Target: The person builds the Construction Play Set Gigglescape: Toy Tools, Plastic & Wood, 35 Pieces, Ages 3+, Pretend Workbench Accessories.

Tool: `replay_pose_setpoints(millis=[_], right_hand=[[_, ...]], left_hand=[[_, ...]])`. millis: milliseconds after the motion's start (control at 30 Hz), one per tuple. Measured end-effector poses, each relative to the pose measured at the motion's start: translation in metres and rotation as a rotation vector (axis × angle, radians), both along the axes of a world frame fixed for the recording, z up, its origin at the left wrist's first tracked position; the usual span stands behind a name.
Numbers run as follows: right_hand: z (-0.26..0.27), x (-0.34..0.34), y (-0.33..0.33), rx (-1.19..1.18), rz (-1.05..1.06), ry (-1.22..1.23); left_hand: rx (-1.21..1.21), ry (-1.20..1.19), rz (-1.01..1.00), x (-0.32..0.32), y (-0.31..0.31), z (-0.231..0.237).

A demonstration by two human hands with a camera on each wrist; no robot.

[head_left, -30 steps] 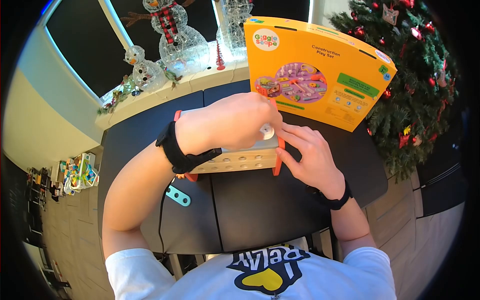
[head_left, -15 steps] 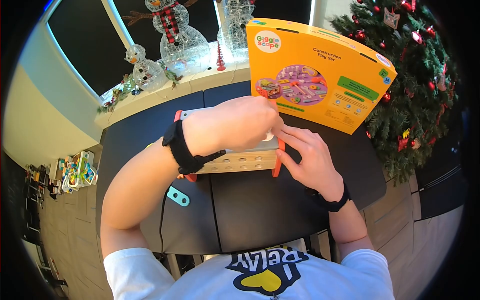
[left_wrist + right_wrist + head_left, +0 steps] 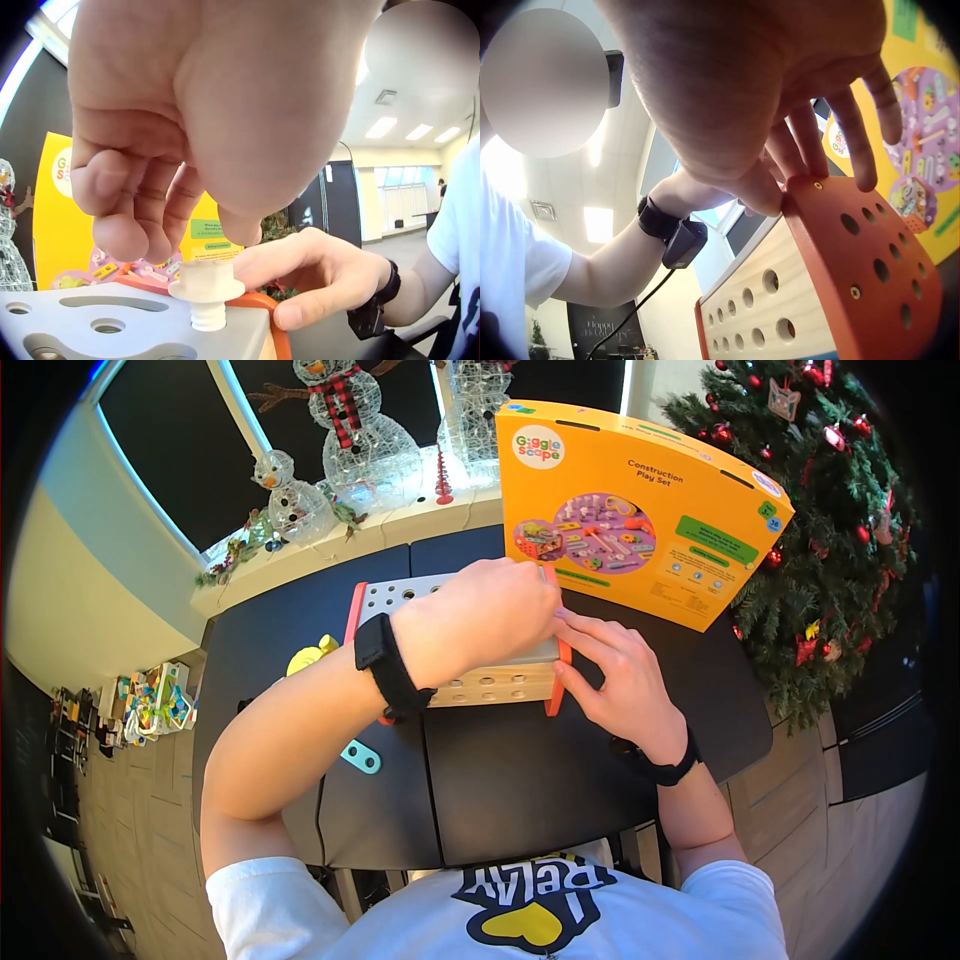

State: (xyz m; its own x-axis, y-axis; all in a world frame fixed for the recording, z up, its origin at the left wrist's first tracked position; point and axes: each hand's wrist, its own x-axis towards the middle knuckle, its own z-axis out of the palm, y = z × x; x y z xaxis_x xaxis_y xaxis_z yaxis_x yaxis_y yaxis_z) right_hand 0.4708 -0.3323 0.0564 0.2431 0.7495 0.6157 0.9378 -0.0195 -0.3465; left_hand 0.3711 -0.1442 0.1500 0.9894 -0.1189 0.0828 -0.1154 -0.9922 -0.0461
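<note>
A toy workbench has a grey slotted top [image 3: 135, 300], a wooden side [image 3: 759, 300] with holes and orange end panels [image 3: 870, 277]. A white plastic bolt [image 3: 206, 289] stands upright in a top hole near the right end, its threads partly showing. My left hand [image 3: 480, 610] is over that end with curled fingers. Its fingertips hang close over the bolt head in the left wrist view; I cannot tell whether they pinch it. My right hand [image 3: 625, 675] rests at the right end panel, thumb on its near corner, straight fingers reaching toward the bolt.
A yellow Construction Play Set box [image 3: 640, 510] stands behind the bench. Left on the dark table [image 3: 540, 780] lie a turquoise strip with holes [image 3: 361, 756] and yellow pieces [image 3: 310, 655]. Snowman decorations [image 3: 365, 450] line the windowsill; a decorated tree [image 3: 800, 540] stands at right.
My left wrist and forearm have shifted right and turned, uncovering more of the bench top and the yellow pieces. The white bolt is now hidden in the head view. My right hand stays put.
</note>
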Motion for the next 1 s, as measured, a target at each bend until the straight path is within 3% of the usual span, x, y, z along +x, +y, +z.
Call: replay_pose_setpoints(millis=[300,400,500,600,700,900,1000], right_hand=[[0.002,0.000,-0.003,-0.066,-0.005,0.042],[0.001,-0.001,-0.002,-0.034,-0.003,0.039],[0.000,0.000,-0.003,-0.027,-0.003,0.028],[0.000,0.001,-0.002,-0.046,0.001,0.046],[0.000,0.001,-0.001,-0.026,-0.006,0.012],[-0.001,0.001,-0.002,-0.024,-0.003,0.026],[0.001,0.001,-0.003,-0.061,-0.006,0.024]], left_hand=[[-0.261,0.101,-0.302,0.001,0.013,0.007],[-0.479,0.197,-0.278,0.002,0.018,0.017],[-0.582,0.061,-0.295,0.007,0.024,0.010],[-0.166,0.039,0.070,0.002,0.002,0.018],[-0.014,0.056,0.149,0.000,-0.011,0.013],[-0.037,0.077,-0.019,0.003,-0.007,0.008],[-0.179,0.158,-0.176,-0.001,0.002,0.016]])
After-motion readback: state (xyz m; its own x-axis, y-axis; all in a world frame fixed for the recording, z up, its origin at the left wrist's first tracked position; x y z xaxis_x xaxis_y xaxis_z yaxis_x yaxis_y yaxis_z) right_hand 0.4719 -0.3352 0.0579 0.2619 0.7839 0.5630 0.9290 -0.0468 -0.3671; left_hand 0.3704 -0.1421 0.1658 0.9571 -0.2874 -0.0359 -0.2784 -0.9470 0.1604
